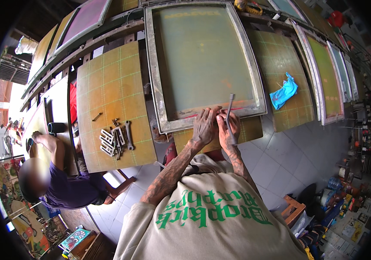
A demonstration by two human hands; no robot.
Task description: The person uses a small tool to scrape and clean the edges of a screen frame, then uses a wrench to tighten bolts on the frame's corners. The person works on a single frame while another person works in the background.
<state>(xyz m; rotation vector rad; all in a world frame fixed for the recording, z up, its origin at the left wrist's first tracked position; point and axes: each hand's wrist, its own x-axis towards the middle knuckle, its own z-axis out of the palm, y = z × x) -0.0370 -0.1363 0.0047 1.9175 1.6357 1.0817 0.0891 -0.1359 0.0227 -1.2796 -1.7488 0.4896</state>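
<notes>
A large screen-printing frame [152, 73] with a pale mesh lies in front of me on a board. At its near edge my left hand [204, 126] rests with the fingers bent and pressed together; whatever is between them is hidden. Right beside it, almost touching, my right hand [233, 130] is closed on an L-shaped socket wrench [228, 113]. One arm of the wrench sticks up over the mesh, and its other end shows below the fingers.
On the left board [107, 82] lie metal brackets [107, 142], loose bolts [97, 116] and a spanner [129, 135]. A blue cloth [283, 91] sits on the right board [276, 52]. Another person [72, 184] sits at the left. More frames [324, 78] stand to the right.
</notes>
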